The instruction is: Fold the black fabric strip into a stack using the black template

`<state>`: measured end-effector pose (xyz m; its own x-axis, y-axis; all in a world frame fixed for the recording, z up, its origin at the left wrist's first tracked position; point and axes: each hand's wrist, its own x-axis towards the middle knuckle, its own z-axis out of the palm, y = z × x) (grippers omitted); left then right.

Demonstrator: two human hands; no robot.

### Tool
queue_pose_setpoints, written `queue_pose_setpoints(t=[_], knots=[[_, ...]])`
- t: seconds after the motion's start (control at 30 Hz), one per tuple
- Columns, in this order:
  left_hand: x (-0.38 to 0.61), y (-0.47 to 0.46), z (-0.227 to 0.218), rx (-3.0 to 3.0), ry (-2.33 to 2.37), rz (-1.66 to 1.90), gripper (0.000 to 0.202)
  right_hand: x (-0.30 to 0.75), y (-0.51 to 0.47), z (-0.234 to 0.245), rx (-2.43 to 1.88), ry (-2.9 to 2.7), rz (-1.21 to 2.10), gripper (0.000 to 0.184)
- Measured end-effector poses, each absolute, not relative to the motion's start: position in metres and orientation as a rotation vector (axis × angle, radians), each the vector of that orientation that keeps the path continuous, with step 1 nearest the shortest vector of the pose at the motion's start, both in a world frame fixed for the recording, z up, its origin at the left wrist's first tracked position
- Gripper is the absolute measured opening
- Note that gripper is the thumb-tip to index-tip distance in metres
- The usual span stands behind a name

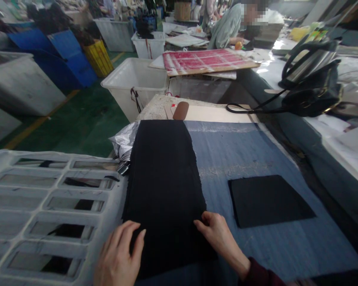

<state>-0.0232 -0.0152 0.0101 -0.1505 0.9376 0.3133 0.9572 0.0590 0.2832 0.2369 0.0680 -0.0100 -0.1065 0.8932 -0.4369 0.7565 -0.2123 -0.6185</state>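
"Lying lengthwise on the blue-grey table covering (223,151): one long black fabric strip (167,171), right edge slightly uneven. Position of the hands?"

"One at each long edge, near end. Left hand (117,256): fingers curved at the left edge, thumb held apart from them, grip open. Right hand (217,232): thumb and forefinger drawn close together at the right edge. Cannot tell whether fabric is caught between them."

"Neighbouring items?"

"Right of the strip, well apart from it: a flat black panel (268,200), one corner cut at a slant. Left: a white plastic crate (35,214) with slotted openings, dark pieces showing through several. A crumpled silver bag (125,137) sits beside the strip's far left corner."

"Far end of the table?"

"Brown rounded piece (181,111), just beyond the strip. Further right, a black handbag (312,93), its strap trailing left, in front of a metal kettle (316,59)."

"Background?"

"White bin (137,75) beyond the table on the left; a red-and-white board (209,60) to its right. Behind that, a co-worker (226,28) in a pale green top, leaning forward."
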Motion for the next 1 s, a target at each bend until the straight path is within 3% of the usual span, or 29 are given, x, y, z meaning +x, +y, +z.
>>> queue_pose_setpoints(t=[0.2, 0.53, 0.8, 1.0], knots=[[0.032, -0.005, 0.004, -2.376, -1.891, -0.64, 0.027, 0.237, 0.069, -0.005, -1.967, -1.829, 1.233, 0.03], [0.035, 0.001, -0.026, -2.44, -1.859, -0.453, 0.033, 0.251, 0.07, 0.013, -1.916, -1.785, 1.257, 0.023], [0.03, 0.003, -0.025, -2.446, -1.795, -0.503, 0.032, 0.356, 0.096, 0.018, -2.09, -2.067, 0.33, 0.013], [0.046, 0.012, -0.001, -2.525, -1.759, -0.565, 0.03, 0.373, 0.107, 0.004, -2.145, -2.01, 0.363, 0.018]])
